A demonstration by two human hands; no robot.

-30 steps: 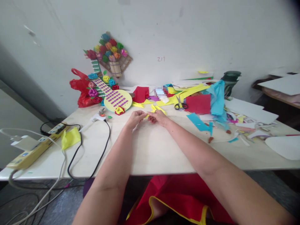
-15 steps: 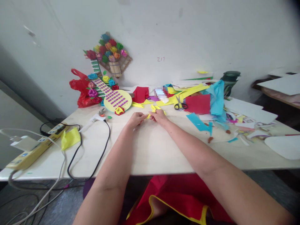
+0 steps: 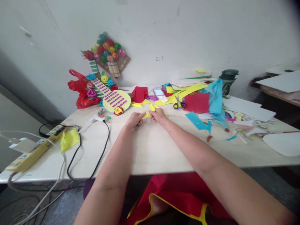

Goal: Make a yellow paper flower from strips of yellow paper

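Observation:
Over the middle of the table, a small strip of yellow crepe paper (image 3: 147, 115) is pinched between my two hands. My left hand (image 3: 136, 120) is closed on its left end, with thumb and forefinger together. Closed on the other end is my right hand (image 3: 157, 115), a short way to the right. More yellow paper (image 3: 153, 107) shows just behind the right fingers. The paper's exact folds are too small to make out. Beyond my hands lie black-handled scissors (image 3: 179, 105) and a red paper piece (image 3: 196, 103).
At left are a glue gun (image 3: 97, 116) with a black cord and a power strip (image 3: 35, 150). A cardboard guitar shape (image 3: 117, 100) with paper flowers leans at the back. Blue crepe paper (image 3: 215, 97), scraps and a dark bottle (image 3: 228, 81) occupy the right side.
My hands have drawn slightly apart, so more of the yellow strip shows between them. The whole view has shifted a little; the other things on the table stay in place.

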